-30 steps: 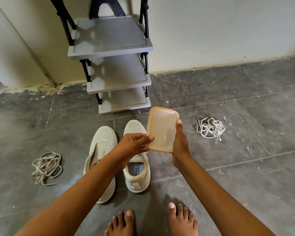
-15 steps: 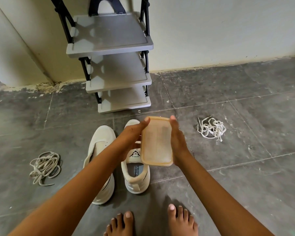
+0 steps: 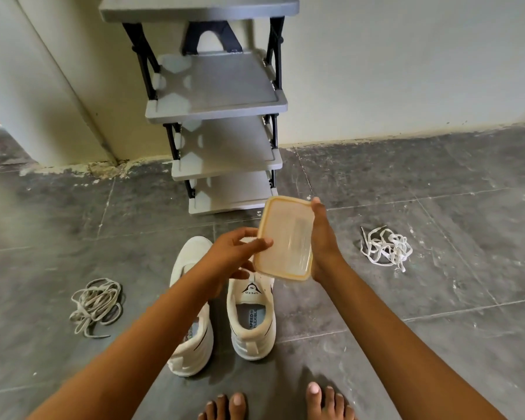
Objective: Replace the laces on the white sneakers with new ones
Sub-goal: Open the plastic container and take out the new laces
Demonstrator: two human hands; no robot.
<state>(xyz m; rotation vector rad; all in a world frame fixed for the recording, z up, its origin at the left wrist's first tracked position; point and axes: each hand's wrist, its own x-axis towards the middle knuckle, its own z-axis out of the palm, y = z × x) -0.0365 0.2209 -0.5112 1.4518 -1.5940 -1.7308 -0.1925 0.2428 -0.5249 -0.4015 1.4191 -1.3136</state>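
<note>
1. The right hand (image 3: 325, 241) clasps the right edge of a translucent plastic container (image 3: 284, 239); the left hand (image 3: 234, 256) pinches its left edge.
2. Beneath it, the white sneakers (image 3: 250, 334) stand side by side on the floor.
3. White laces (image 3: 385, 248) lie bundled to the right, greyish laces (image 3: 97, 304) to the left.

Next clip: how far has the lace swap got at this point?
Done, apparently: no laces show on the pair of white sneakers, and a dingy grey lace bundle lies to their left. In hand: the left hand and right hand both hold a translucent yellow-rimmed plastic container, not a lace. Left: the clean white lace bundle lies untouched on the right; threading has not begun.
</note>
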